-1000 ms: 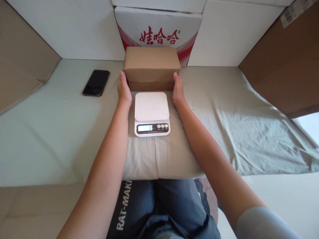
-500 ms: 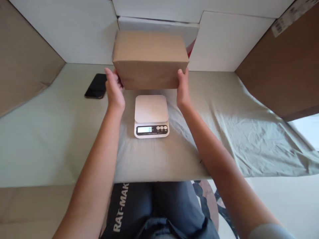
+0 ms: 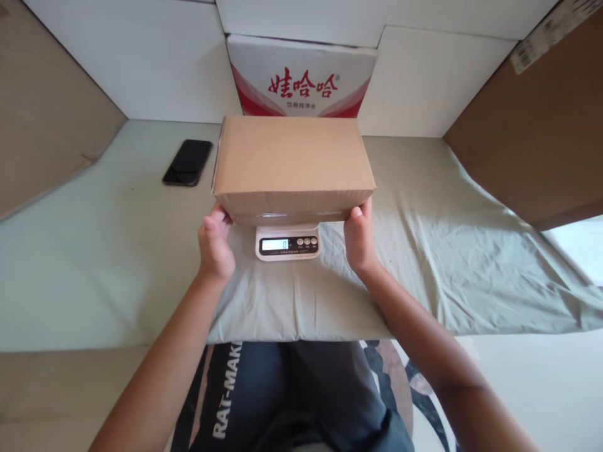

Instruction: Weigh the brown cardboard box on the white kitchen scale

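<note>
Head view: single camera, looking forward and down over both forearms.
Left hand (image 3: 215,246): closed against the lower left end of the cardboard box (image 3: 292,163); thumb up on the near left corner, fingers hidden under the box.
Right hand (image 3: 360,238): closed against the lower right end of the same box; thumb up on the near right corner, fingers hidden beneath.
Cardboard box: plain brown, flaps shut, held level between both hands. It sits directly over the platform of the kitchen scale (image 3: 287,242) and hides all of that platform. Whether the box bottom touches the platform cannot be told from this angle.
Kitchen scale: white, standing on the grey-green cloth (image 3: 424,251) between the two wrists. Only its front strip shows, with a lit display and three round buttons to the display's right. The display shows a single digit that appears to be 0.
Grey-green cloth: spread over the work surface, wrinkled on the right side.
Phone (image 3: 187,162): black, screen dark, flat on the surface, left of the box and well apart from the left hand.
Printed carton (image 3: 301,78): white with red characters, upright against the back wall behind the cardboard box.
Brown panel (image 3: 532,138): large cardboard sheet at the right edge.
</note>
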A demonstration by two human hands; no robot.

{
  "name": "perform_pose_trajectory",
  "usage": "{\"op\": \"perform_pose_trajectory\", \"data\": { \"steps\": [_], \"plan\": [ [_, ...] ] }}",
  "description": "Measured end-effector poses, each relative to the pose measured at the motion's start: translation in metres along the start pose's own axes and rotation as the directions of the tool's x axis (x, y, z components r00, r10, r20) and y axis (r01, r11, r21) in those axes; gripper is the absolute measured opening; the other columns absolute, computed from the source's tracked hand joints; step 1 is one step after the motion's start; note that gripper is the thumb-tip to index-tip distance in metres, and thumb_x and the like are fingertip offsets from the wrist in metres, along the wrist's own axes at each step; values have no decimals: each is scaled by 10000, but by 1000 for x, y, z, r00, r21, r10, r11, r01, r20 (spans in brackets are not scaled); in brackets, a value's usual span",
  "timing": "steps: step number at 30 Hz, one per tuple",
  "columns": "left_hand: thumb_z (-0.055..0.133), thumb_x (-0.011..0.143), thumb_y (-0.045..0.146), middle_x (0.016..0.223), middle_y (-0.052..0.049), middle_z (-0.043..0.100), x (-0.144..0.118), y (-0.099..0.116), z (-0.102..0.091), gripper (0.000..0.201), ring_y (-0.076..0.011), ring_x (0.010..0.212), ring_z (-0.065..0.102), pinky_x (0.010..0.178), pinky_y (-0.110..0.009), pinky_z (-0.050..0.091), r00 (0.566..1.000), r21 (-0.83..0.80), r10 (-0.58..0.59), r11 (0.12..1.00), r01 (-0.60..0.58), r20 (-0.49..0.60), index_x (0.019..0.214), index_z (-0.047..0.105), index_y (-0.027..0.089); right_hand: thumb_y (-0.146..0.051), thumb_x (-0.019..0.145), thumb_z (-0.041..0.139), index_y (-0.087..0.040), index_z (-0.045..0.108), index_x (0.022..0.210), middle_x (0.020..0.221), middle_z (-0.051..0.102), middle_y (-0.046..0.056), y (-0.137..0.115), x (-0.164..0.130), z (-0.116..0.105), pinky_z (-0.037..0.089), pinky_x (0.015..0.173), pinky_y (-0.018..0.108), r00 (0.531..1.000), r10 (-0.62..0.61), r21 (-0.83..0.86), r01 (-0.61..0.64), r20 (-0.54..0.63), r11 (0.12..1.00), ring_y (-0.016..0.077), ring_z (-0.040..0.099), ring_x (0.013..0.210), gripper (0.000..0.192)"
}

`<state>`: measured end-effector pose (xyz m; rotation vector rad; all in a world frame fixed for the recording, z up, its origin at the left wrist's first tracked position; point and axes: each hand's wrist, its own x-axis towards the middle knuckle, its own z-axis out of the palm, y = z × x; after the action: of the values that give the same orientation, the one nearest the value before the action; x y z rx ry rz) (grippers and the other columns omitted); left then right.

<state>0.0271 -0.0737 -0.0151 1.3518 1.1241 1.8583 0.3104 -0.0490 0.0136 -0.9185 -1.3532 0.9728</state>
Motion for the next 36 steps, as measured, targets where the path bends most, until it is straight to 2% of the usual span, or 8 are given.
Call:
{"op": "perform_pose_trajectory", "data": {
  "steps": [6, 11, 15, 19, 24, 28, 32, 36],
  "plan": [
    [529, 1092, 1096, 1484, -187, 914, 2, -4, 1, 967, -491, 1604, 784, 1249, -590, 722, 999, -4, -34, 999, 34, -9, 1510, 949, 332, -926, 1088, 607, -494, 570, 1828, 1914, 675, 35, 4, 2, -1, 485, 1600, 629, 1000, 6, 11, -6, 3, 1000, 390, 466, 1948, 858],
    [516, 1057, 1142, 1524, -193, 896, 3, -3, 2, 1028, -496, 1637, 762, 1250, -595, 725, 998, 1, -58, 998, 58, 11, 1547, 924, 335, -936, 1081, 606, -492, 592, 1809, 1898, 693, 36, 6, 1, -1, 476, 1608, 645, 1000, -10, 37, 9, 24, 999, 396, 512, 1920, 852],
    [522, 1063, 1135, 1511, -182, 901, 3, -2, 3, 1003, -482, 1639, 762, 1242, -577, 730, 998, 4, -70, 998, 70, -4, 1525, 934, 346, -986, 1058, 594, -484, 584, 1819, 1905, 688, 42, 5, 1, 0, 464, 1618, 628, 1000, 19, 7, -19, 22, 1000, 392, 514, 1921, 912],
    [540, 1047, 1142, 1500, -182, 907, 3, -1, 4, 1010, -484, 1652, 752, 1233, -587, 733, 996, -28, -92, 995, 92, 6, 1538, 930, 349, -950, 1077, 613, -485, 582, 1825, 1900, 697, 40, 3, 2, 1, 468, 1617, 636, 1000, -2, 33, 2, 20, 999, 387, 466, 1953, 882],
    [507, 1051, 1150, 1500, -183, 909, 2, -2, 4, 1030, -477, 1642, 765, 1243, -579, 731, 996, -9, -94, 996, 94, 10, 1549, 927, 351, -961, 1077, 613, -482, 594, 1801, 1898, 702, 45, 1, 2, 1, 502, 1595, 640, 999, 16, 32, -17, 30, 999, 389, 544, 1895, 869],
    [518, 1051, 1151, 1525, -182, 903, 2, -3, 3, 1028, -478, 1659, 754, 1248, -574, 728, 996, -16, -94, 995, 94, 7, 1552, 923, 349, -987, 1063, 612, -480, 581, 1809, 1911, 693, 42, 1, 2, 1, 491, 1602, 627, 999, 29, 19, -30, 29, 999, 385, 545, 1893, 902],
    [561, 1012, 1175, 1521, -176, 907, 2, -2, 2, 1052, -488, 1681, 732, 1232, -569, 729, 992, -35, -121, 992, 122, 19, 1516, 930, 328, -973, 1075, 608, -469, 576, 1813, 1912, 687, 48, 8, 4, 0, 489, 1599, 623, 999, 18, 21, -19, 31, 1000, 384, 530, 1903, 894],
    [553, 1041, 1156, 1534, -168, 901, 1, 4, 3, 1043, -485, 1695, 723, 1234, -555, 723, 988, 5, -155, 988, 155, 3, 1498, 929, 298, -972, 1059, 627, -456, 549, 1832, 1908, 684, 58, 19, 6, -2, 477, 1602, 665, 999, -17, 60, 15, 38, 998, 409, 535, 1889, 933]
  ]
}}
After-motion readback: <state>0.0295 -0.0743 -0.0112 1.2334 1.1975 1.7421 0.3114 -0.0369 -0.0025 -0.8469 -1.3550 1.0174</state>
